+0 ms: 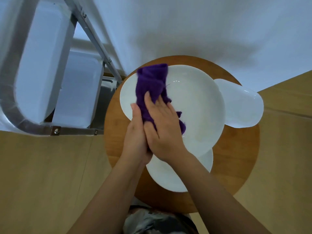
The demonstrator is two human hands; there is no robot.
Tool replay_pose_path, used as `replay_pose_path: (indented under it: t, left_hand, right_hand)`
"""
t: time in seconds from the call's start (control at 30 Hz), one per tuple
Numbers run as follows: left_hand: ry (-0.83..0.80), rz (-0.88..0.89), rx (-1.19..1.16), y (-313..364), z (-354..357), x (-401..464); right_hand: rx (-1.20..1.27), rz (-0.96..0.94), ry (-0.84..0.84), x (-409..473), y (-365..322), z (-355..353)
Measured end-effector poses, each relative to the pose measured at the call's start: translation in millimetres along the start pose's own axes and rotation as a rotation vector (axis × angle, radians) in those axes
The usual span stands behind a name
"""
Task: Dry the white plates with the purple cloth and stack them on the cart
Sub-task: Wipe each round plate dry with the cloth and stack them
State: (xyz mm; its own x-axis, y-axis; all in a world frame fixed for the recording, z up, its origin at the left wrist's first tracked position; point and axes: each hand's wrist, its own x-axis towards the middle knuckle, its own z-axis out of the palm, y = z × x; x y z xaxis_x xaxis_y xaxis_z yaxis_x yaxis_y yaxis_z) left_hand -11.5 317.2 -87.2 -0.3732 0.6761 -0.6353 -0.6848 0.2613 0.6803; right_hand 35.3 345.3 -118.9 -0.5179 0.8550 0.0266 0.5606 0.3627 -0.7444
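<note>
At frame centre, the left hand [135, 137] and right hand [162, 130] press together around the purple cloth [152, 88], both closed on it, above the large white plate [194, 105] on the round wooden table [236, 162]. Two more plates (partly overlapped) flank it; pushing sideways could slide them off. The cart [50, 68] waits upper left.

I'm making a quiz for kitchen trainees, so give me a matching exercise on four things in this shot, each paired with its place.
Things:
1. purple cloth
2. large plate
3. round wooden table
4. metal cart

Places:
A. under the plates
B. left of the table
C. between both hands
D. middle of the table, overlapping two other plates

Pairs: 1-C, 2-D, 3-A, 4-B
</note>
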Motion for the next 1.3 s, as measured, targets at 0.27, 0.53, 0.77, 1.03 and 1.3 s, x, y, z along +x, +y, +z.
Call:
replay_pose_path:
  t: [0.27, 0.53, 0.77, 1.03, 1.3]
  left_hand:
    - [0.111, -0.154, 0.056, -33, 0, -23]
    - [0.179, -0.257, 0.086, -48, 2, -30]
    - [0.006, -0.221, 0.233, -45, 3, -28]
    - [-0.014, -0.116, 0.371, -36, 7, -30]
    - [0.110, 0.023, 0.311, -22, 9, -37]
  right_hand:
    - [0.180, 0.023, -0.196, -63, 21, -41]
    - [0.023, -0.100, -0.366, -111, 50, -81]
    - [0.173, 0.079, -0.044, -110, 43, -95]
    - [-0.329, -0.189, -0.344, -73, 47, -54]
    - [-0.417, 0.116, 0.013, -41, 80, -68]
